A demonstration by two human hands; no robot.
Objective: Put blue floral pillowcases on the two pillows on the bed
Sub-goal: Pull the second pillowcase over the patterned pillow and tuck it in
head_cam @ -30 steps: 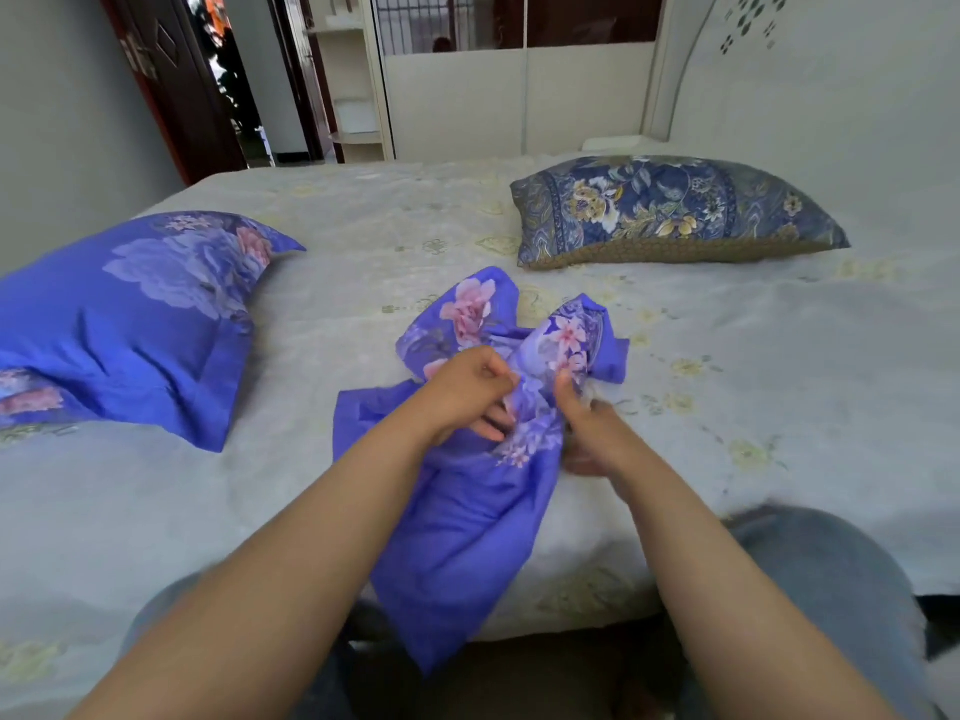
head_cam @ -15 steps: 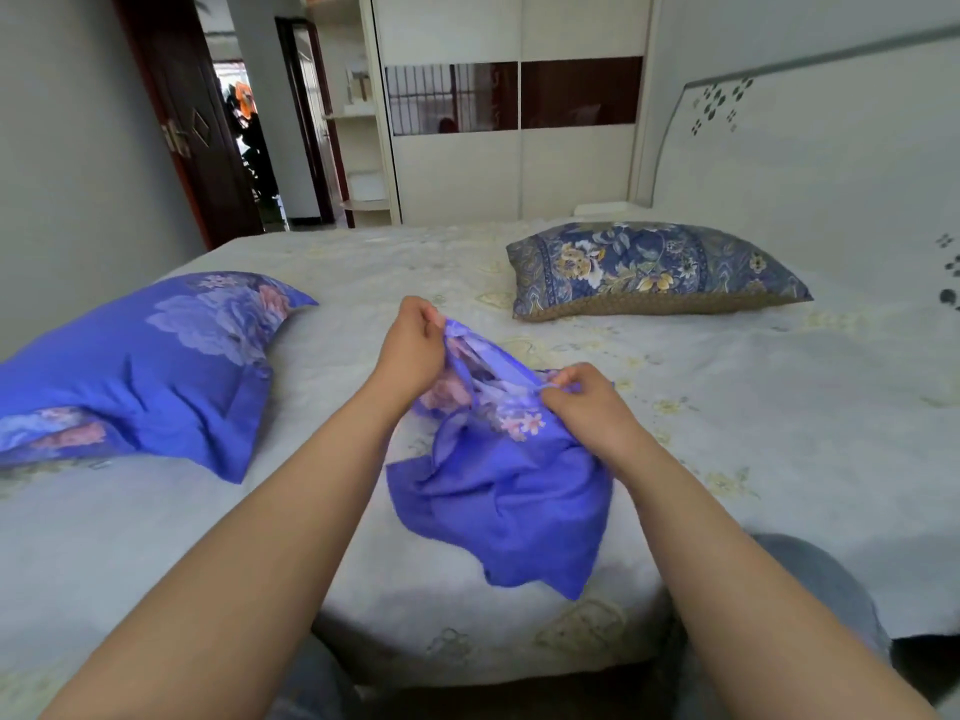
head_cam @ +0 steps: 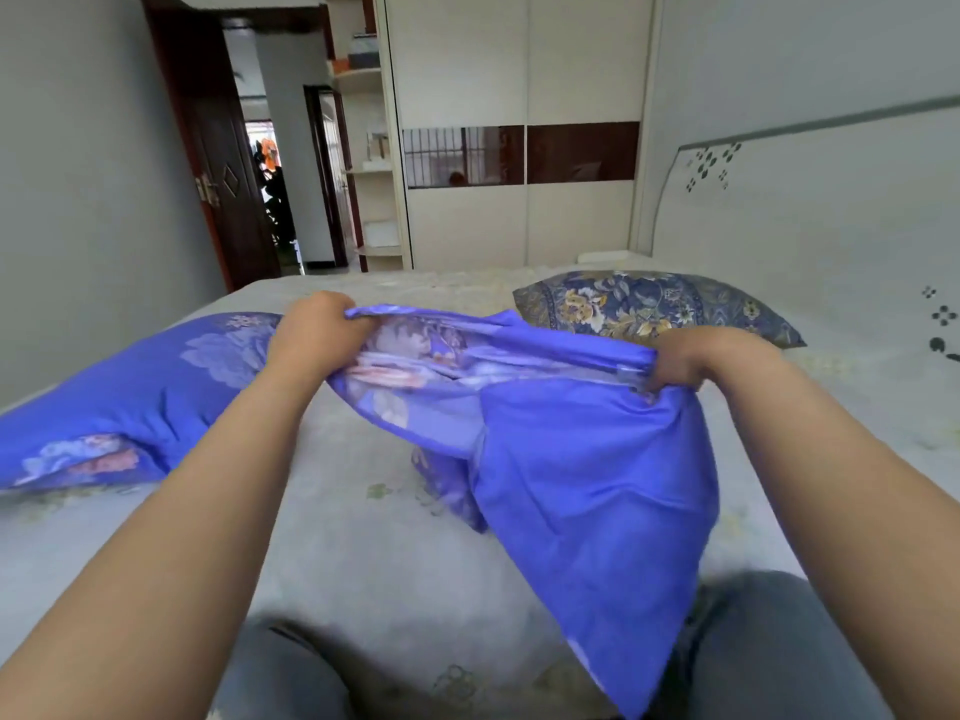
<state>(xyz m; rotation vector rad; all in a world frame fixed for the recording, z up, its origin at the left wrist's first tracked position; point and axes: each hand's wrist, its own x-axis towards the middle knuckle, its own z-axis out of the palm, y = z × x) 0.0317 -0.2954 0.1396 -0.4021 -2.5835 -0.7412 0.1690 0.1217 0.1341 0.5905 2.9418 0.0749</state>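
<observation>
Stretching second pillowcase (head_cam: 587,459) open, both hands' fingers (head_cam: 358,324) clamped on its edge; next: probably feeding in bare pillow (head_cam: 649,306).

pillowcase (head_cam: 587,459): smooth blue cloth, faint sheen | bed cover (head_cam: 374,563): matt pale cloth | bare pillow (head_cam: 649,306): patterned woven cloth | door (head_cam: 218,163): dark glossy wood

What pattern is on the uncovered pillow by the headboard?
Dark blue pillow with yellow and white flowers; head view.
</observation>
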